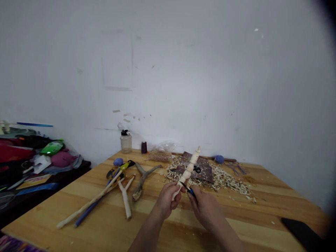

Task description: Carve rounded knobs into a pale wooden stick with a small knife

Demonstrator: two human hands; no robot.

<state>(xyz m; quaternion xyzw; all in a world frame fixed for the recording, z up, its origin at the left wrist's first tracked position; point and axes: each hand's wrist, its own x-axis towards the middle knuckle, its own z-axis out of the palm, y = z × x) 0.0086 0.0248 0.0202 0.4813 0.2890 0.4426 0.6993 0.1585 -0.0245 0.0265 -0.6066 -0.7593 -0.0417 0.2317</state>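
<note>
My left hand (166, 199) grips the lower end of a pale, knobbly carved wooden stick (188, 170), which points up and away from me. My right hand (206, 210) is shut on a small blue-handled knife (191, 191), whose blade meets the stick just above my left hand. Behind the stick lies a dark brown leather pad (202, 171) with black-handled scissors (196, 169) on it, amid a spread of pale wood shavings (225, 180). Left of my hands lie a peeled forked branch (125, 197) and a darker forked branch (141, 180).
A long peeled stick (89, 199) and a blue rod (86, 212) lie on the wooden table (168, 224), near a yellow-and-black utility knife (126, 165). A plastic bottle (126, 142), dark thread spool (144, 147) and black phone (301, 233) also sit there. A white wall stands behind.
</note>
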